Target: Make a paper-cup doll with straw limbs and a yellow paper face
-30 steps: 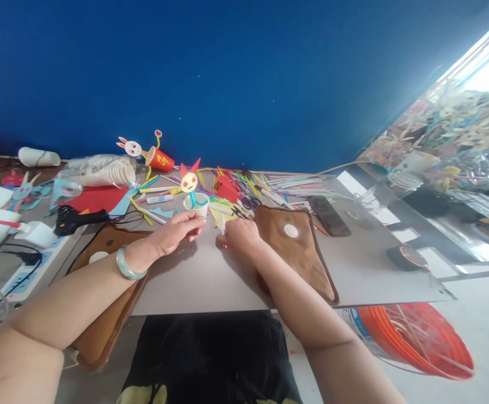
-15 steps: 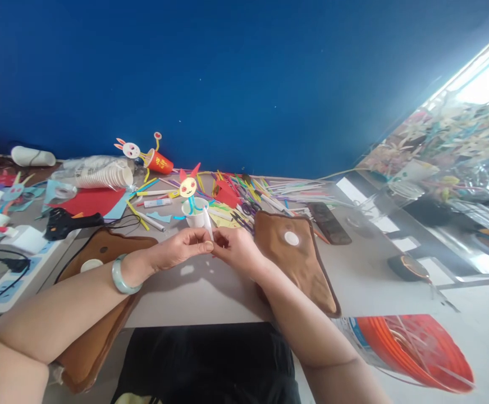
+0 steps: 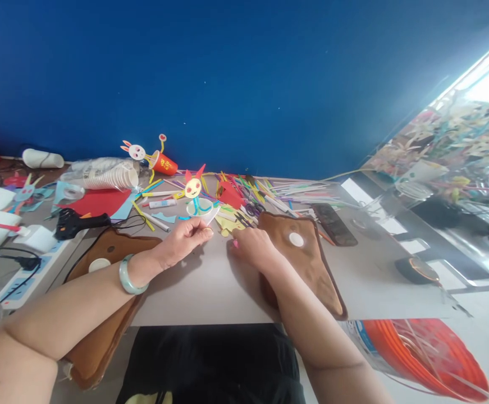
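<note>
My left hand (image 3: 189, 238) is closed in a pinch just in front of a white paper cup (image 3: 206, 214). A slim white piece shows beyond its fingertips, overlapping the cup's right side; what it is I cannot make out. Rising from the cup is a yellow paper face (image 3: 193, 188) with red ears, on blue bent straws. To the right, my right hand (image 3: 252, 244) is low over the table, fingers curled and mostly hidden. A small pink bit (image 3: 235, 243) peeks out at its fingertips. Black scissors (image 3: 244, 219) and yellow paper scraps (image 3: 226, 224) lie just beyond it.
Brown cushioned pads (image 3: 301, 261) lie either side. Coloured straws (image 3: 298, 188), red paper (image 3: 101, 202), a glue gun (image 3: 80, 222) and stacked cups (image 3: 112, 175) spread along the blue wall. A dark phone-like slab (image 3: 334, 224) lies right; an orange bucket (image 3: 429, 348) stands below the edge.
Half a second ago my hands met around an upright white piece before the cup. Now they are apart: my right hand has moved right and down to the table; my left stays near the cup.
</note>
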`<state>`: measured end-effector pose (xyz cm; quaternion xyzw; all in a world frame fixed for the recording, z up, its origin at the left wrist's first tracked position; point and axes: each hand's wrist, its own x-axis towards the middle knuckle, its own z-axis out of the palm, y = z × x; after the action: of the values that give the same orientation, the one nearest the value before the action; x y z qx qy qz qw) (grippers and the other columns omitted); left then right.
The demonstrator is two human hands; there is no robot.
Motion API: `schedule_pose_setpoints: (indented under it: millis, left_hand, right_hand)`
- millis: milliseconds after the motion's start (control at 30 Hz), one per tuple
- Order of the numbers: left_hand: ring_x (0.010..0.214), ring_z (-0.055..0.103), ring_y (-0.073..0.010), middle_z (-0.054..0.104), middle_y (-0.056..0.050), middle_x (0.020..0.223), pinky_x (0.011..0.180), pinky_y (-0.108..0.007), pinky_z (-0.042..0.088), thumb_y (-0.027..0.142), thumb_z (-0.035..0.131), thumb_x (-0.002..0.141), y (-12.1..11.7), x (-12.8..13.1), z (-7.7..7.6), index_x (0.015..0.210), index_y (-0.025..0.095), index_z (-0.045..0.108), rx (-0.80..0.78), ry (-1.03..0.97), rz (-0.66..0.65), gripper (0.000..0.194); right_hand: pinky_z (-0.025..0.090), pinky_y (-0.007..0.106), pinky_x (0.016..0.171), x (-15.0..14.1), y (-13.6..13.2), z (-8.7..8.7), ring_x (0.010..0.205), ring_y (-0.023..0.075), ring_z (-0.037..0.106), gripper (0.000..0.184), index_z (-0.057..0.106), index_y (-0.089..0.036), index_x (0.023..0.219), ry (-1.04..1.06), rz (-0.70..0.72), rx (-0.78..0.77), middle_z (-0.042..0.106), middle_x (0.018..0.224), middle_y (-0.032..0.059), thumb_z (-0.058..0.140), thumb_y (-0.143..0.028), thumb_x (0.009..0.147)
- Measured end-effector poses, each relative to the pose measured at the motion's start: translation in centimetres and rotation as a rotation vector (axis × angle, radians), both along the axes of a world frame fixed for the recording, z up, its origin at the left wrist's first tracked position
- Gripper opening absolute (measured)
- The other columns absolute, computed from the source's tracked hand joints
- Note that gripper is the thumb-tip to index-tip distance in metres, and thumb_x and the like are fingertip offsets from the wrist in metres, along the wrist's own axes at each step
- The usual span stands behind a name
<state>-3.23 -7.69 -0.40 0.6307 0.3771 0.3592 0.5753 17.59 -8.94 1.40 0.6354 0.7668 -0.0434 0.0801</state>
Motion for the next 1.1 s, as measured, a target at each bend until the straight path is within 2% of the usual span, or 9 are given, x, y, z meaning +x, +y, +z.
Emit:
schedule_pose_setpoints:
  millis: [133, 300, 467, 667, 767, 933, 1000, 1100]
  left_hand:
    - [0.061, 0.039, -0.0101, 0.047, 0.003, 0.066, 0.058, -0.025, 0.031, 0.047, 0.066, 0.083, -0.2, 0.1, 0.5, 0.07, 0.019, 0.052, -0.003, 0.015, 0.003, 0.034]
    - [0.057, 0.034, -0.01, 0.041, 0.004, 0.06, 0.056, -0.026, 0.027, 0.046, 0.066, 0.083, -0.4, 0.1, 1.1, 0.068, 0.02, 0.051, -0.021, 0.021, -0.009, 0.034]
    - [0.056, 0.032, -0.0096, 0.04, 0.004, 0.059, 0.055, -0.026, 0.026, 0.044, 0.065, 0.084, -0.4, 0.0, 1.1, 0.067, 0.02, 0.05, -0.033, 0.025, -0.016, 0.033]
    - [0.057, 0.036, -0.0109, 0.041, 0.004, 0.058, 0.056, -0.026, 0.028, 0.046, 0.067, 0.082, -0.7, 0.0, 1.4, 0.067, 0.021, 0.051, -0.031, 0.047, -0.016, 0.033]
    - [0.057, 0.037, -0.0113, 0.043, 0.003, 0.058, 0.057, -0.027, 0.029, 0.045, 0.066, 0.083, -0.7, 0.0, 1.3, 0.067, 0.021, 0.051, -0.022, 0.055, -0.029, 0.033]
    - [0.053, 0.031, -0.0097, 0.039, 0.005, 0.056, 0.055, -0.027, 0.025, 0.044, 0.065, 0.085, -0.6, -0.2, 0.7, 0.068, 0.021, 0.05, -0.04, 0.04, -0.072, 0.032]
    - [0.054, 0.031, -0.0097, 0.038, 0.005, 0.057, 0.055, -0.027, 0.024, 0.044, 0.065, 0.086, -0.6, -0.2, 0.6, 0.068, 0.021, 0.05, -0.041, 0.026, -0.083, 0.033]
    - [0.054, 0.03, -0.0096, 0.037, 0.005, 0.057, 0.054, -0.027, 0.023, 0.045, 0.065, 0.085, -0.6, -0.2, 0.5, 0.069, 0.021, 0.05, -0.046, 0.018, -0.085, 0.033]
  right_hand:
    - [0.05, 0.035, 0.077, -0.3, 0.4, -0.5, 0.097, 0.0309, 0.072, 0.024, 0.075, -0.016, 0.099, -0.023, 0.029, -0.035, 0.076, 0.097, 0.0183, 0.055, -0.018, 0.085]
    - [0.049, 0.035, 0.073, 0.6, -0.1, 0.0, 0.089, 0.0308, 0.072, 0.02, 0.074, -0.019, 0.094, 0.031, 0.088, -0.035, 0.076, 0.089, 0.0142, 0.062, -0.018, 0.079]
    - [0.046, 0.033, 0.067, 1.2, -0.8, 0.9, 0.086, 0.0294, 0.071, 0.018, 0.072, -0.02, 0.092, -0.014, 0.117, -0.058, 0.075, 0.088, 0.0123, 0.057, -0.021, 0.081]
    - [0.043, 0.03, 0.068, 1.2, -0.5, 0.8, 0.087, 0.0263, 0.07, 0.014, 0.07, -0.019, 0.086, 0.008, 0.114, -0.071, 0.075, 0.088, 0.012, 0.057, -0.018, 0.081]
    - [0.042, 0.029, 0.066, 1.2, -0.1, 0.7, 0.079, 0.0223, 0.069, 0.009, 0.065, -0.021, 0.087, 0.249, 0.052, 0.0, 0.074, 0.081, 0.0056, 0.063, -0.023, 0.078]
    - [0.046, 0.024, 0.061, 1.5, 1.0, 0.3, 0.064, 0.0139, 0.066, 0.023, 0.053, -0.022, 0.086, 1.002, -0.106, 0.208, 0.072, 0.08, -0.0007, 0.069, -0.023, 0.069]
    - [0.047, 0.024, 0.057, 1.7, 1.5, 0.0, 0.06, 0.0135, 0.066, 0.03, 0.05, -0.022, 0.087, 1.268, -0.137, 0.178, 0.07, 0.077, -0.0021, 0.073, -0.027, 0.068]
    - [0.05, 0.025, 0.055, 1.9, 2.1, -0.5, 0.056, 0.0128, 0.065, 0.043, 0.047, -0.023, 0.088, 1.549, -0.154, 0.081, 0.067, 0.072, -0.0048, 0.081, -0.034, 0.064]
